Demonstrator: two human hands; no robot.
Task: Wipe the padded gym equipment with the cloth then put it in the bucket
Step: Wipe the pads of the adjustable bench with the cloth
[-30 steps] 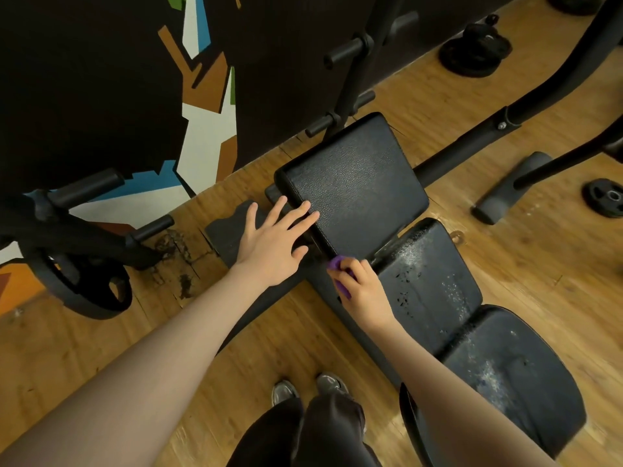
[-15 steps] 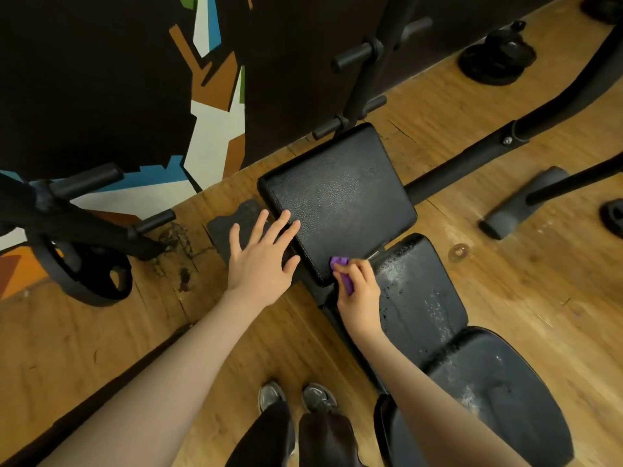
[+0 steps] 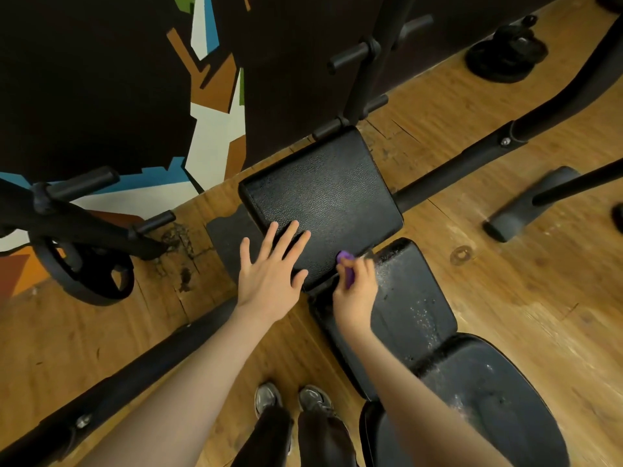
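The left hand lies flat with fingers spread on the lower left edge of the top black pad, in the middle of the frame. The right hand grips a purple cloth at the gap between this pad and the scuffed middle pad. Bare wooden floor lies open to the right; a weight plate stands at left.
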